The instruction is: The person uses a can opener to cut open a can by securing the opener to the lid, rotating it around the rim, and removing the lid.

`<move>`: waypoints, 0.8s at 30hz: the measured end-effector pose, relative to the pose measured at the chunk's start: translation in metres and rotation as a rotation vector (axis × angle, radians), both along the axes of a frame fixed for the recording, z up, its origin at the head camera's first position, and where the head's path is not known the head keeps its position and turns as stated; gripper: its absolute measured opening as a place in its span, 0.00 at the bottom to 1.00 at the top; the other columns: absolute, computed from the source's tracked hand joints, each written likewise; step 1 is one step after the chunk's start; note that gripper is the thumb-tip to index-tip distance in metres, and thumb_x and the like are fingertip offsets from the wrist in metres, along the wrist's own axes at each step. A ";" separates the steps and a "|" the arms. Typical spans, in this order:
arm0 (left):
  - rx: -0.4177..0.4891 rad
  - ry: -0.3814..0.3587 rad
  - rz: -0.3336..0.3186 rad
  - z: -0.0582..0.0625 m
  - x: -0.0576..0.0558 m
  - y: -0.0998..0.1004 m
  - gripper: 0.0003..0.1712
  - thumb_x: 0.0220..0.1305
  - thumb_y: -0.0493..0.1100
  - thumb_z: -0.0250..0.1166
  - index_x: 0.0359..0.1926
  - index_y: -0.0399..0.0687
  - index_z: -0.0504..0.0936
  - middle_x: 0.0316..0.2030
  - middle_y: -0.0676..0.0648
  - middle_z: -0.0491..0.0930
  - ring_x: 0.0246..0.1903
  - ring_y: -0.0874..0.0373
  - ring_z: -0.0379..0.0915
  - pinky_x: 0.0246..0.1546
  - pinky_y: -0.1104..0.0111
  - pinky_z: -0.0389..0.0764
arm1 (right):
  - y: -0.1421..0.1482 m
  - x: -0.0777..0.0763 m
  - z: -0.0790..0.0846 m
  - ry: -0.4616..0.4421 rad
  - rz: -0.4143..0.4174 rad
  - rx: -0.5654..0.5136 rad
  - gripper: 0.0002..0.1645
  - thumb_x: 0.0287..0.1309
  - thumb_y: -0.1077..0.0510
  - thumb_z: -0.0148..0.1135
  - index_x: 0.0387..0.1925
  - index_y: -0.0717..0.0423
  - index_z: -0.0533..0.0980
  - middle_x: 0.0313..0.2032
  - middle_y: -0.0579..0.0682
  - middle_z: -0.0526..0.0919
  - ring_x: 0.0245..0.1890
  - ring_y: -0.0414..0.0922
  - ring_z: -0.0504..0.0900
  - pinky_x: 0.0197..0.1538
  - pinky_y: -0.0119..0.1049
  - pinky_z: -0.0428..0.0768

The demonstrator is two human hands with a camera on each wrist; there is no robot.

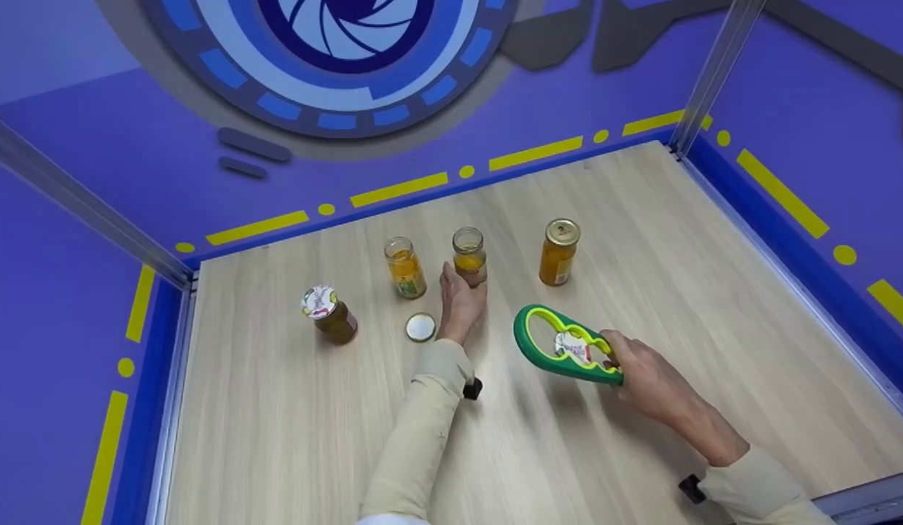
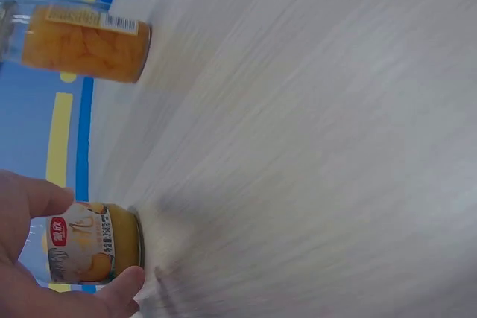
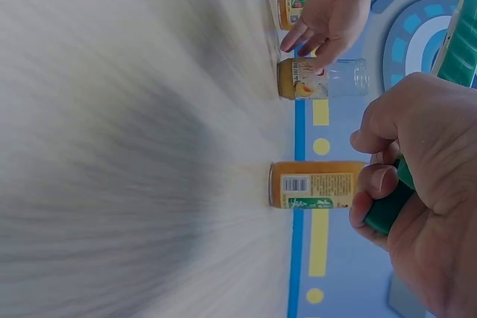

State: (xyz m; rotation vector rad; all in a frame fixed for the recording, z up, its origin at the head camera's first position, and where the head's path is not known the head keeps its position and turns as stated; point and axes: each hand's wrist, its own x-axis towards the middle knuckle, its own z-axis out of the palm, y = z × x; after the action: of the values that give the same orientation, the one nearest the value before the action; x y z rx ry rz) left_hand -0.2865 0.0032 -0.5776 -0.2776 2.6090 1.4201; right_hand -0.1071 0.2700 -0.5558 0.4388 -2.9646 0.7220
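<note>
Around the lower part of a lidless glass jar (image 1: 469,244) with yellow contents, my left hand (image 1: 463,305) has its fingers loosely spread. In the left wrist view the thumb lies along one side of this labelled jar (image 2: 82,243) and fingertips are by its base. My right hand (image 1: 654,379) grips the handle end of a green jar opener (image 1: 533,348) with a scalloped lime inner edge, raised over the table. A white patterned lid (image 1: 572,348) shows through the opener's loop. The right wrist view has the fist curled round the green handle (image 3: 391,210).
Left of my left hand stand another lidless jar (image 1: 406,273) and a jar with a patterned lid (image 1: 333,315). A loose lid (image 1: 420,327) lies on the wooden table (image 1: 276,430). A gold-lidded jar (image 1: 558,255) stands to the right. Blue walls (image 1: 393,164) enclose the table.
</note>
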 end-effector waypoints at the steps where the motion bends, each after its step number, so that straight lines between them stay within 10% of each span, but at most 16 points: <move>1: 0.007 -0.010 -0.003 0.001 0.004 -0.001 0.50 0.74 0.43 0.63 0.81 0.33 0.41 0.78 0.31 0.49 0.78 0.43 0.48 0.76 0.55 0.55 | 0.000 0.000 0.000 0.006 0.001 -0.001 0.48 0.40 0.76 0.78 0.63 0.60 0.67 0.47 0.59 0.82 0.43 0.53 0.81 0.46 0.53 0.83; 8: 0.086 -0.100 -0.036 0.005 0.033 -0.016 0.46 0.78 0.47 0.57 0.82 0.39 0.39 0.81 0.37 0.44 0.79 0.45 0.45 0.77 0.53 0.52 | -0.002 -0.002 0.003 0.018 0.014 -0.018 0.45 0.42 0.75 0.77 0.63 0.60 0.67 0.47 0.59 0.82 0.42 0.53 0.81 0.46 0.54 0.83; 24: 0.297 -0.136 -0.165 0.025 0.097 -0.040 0.33 0.77 0.49 0.58 0.77 0.43 0.63 0.66 0.40 0.75 0.58 0.53 0.79 0.61 0.54 0.77 | -0.019 -0.009 0.015 0.038 0.062 -0.013 0.43 0.44 0.74 0.78 0.62 0.60 0.68 0.48 0.57 0.82 0.42 0.51 0.80 0.47 0.52 0.83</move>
State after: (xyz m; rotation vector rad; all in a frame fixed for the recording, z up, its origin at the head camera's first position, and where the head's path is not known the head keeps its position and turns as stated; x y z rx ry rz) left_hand -0.1894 -0.0369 -0.5529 -0.1130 2.2196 1.6380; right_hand -0.1156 0.2514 -0.5404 0.5389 -2.9207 0.7301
